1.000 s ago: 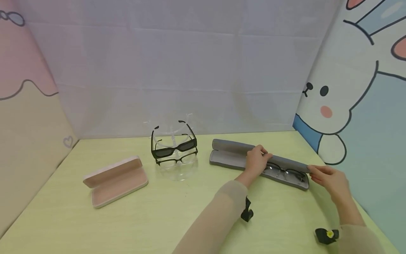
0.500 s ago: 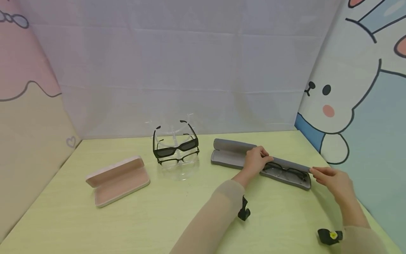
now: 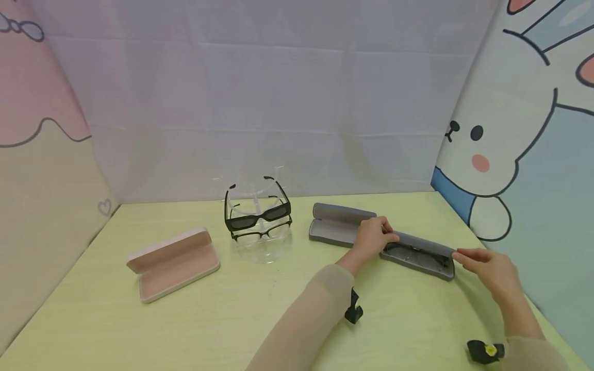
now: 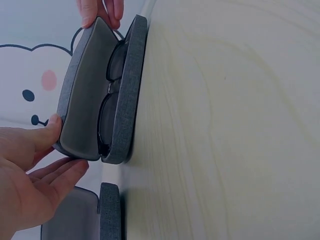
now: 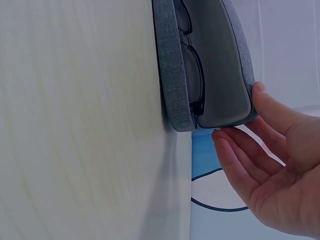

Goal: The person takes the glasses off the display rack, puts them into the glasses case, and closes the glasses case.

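Lowering the curved grey fabric-covered lid (image 3: pixel 424 243) further since half a second ago, pinching its ends in left grip (image 3: pixel 370 238) and right grip (image 3: pixel 491 268); already housing black-framed glasses (image 4: pixel 108 120) in the oblong grey case (image 3: pixel 417 266) between both, apparently leaving its closure undone.

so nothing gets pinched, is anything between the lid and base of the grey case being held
Nothing visible except the glasses lying in the base; whether they rise above its rim is unclear.
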`<state>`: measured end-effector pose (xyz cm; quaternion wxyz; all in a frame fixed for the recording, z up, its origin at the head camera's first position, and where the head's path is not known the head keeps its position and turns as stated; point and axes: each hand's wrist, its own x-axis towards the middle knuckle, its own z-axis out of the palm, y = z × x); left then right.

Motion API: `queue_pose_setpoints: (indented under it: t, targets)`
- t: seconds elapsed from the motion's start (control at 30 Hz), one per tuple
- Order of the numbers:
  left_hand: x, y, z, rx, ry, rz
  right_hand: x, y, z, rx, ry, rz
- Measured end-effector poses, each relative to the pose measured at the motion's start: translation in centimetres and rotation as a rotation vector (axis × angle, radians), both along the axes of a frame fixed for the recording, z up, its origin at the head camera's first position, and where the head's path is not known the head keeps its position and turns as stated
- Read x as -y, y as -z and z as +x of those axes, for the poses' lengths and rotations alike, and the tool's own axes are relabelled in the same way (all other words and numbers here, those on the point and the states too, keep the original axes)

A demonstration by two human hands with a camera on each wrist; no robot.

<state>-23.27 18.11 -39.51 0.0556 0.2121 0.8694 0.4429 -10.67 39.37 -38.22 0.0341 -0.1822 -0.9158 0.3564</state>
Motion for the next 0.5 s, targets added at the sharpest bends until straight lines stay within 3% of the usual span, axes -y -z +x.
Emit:
queue_pose_setpoints:
  t: [0.5]
  targets:
    - [0.22, -0.03, 0.56, -0.056, 0.004, -0.073, 0.50, -0.60, 0.73, -0.035, -0.044, 0.198]
